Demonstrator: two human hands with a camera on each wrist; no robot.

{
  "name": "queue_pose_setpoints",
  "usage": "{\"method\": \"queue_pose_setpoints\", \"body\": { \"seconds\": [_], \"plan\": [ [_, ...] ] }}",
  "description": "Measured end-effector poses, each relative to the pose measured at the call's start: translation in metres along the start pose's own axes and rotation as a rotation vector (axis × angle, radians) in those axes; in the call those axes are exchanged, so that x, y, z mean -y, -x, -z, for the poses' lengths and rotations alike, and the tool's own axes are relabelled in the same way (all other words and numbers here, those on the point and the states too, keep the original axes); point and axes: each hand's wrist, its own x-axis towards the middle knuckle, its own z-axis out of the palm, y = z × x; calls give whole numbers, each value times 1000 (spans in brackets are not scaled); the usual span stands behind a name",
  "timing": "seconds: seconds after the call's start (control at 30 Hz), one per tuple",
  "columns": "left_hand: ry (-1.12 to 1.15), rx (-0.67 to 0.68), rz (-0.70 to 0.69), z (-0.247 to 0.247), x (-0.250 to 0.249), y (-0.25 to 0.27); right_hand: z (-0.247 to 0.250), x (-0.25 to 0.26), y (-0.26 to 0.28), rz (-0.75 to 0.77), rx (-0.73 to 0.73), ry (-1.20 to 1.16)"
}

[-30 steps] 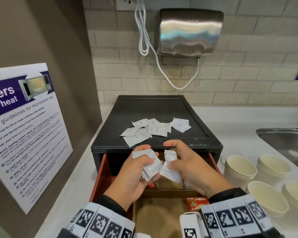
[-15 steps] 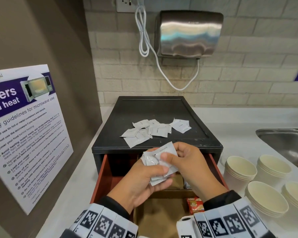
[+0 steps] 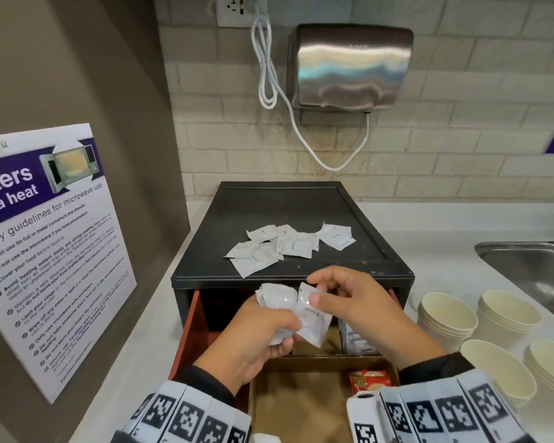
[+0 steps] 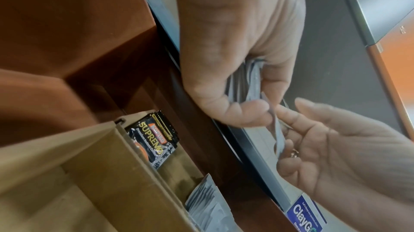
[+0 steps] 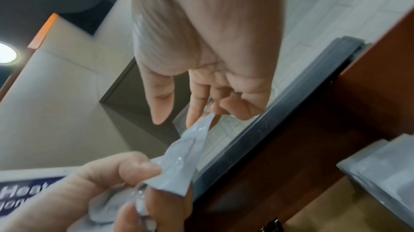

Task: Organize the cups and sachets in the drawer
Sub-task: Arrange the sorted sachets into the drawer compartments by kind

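A: How many sachets is the left hand (image 3: 253, 340) holding?

B: It is gripping a small bunch of white sachets (image 3: 277, 306), fingers curled round them above the open drawer (image 3: 191, 330). They overlap, so I cannot give an exact count. The left wrist view is showing several edges stacked in the fist.

A: And the right hand (image 3: 355, 305)?

B: It is pinching one sachet (image 3: 314, 321) at its top corner, thumb against fingertips. That sachet's lower end is lying against the bunch in the left hand.

A: What is lying on the black cabinet top (image 3: 279, 203)?

B: A loose pile of white sachets (image 3: 285, 246), about nine, some overlapping, so the count is rough.

A: And inside the drawer?

B: One black sachet (image 4: 156, 138) is standing in a back compartment, a row of white sachets (image 4: 206, 205) is packed in the compartment beside it, too tight to count, and a red packet (image 3: 370, 378) is sitting in the front compartment.

A: The cups?

B: Four stacks of paper cups (image 3: 448, 318) are standing on the counter (image 3: 435, 247) to the right of the cabinet, beside the one sink (image 3: 531, 266).
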Motion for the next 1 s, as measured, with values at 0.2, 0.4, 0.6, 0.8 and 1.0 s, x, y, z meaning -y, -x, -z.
{"method": "queue_pose_setpoints", "body": {
  "seconds": [0.2,0.4,0.6,0.8,1.0],
  "plan": [
    [108,-27,-49,-4,-2,1,1,1,-1,-17,-35,43],
    [243,18,-179,-10,-8,7,-7,7,1,-134,-32,-445],
    [190,67,-264,-9,-5,7,-37,15,-7,-125,-87,-248],
    [318,-78,-329,-4,-13,8,-38,32,-18,21,-44,-30],
    [579,-328,-380,17,-22,-1,-40,40,-60,97,-18,269]
  ]
}}
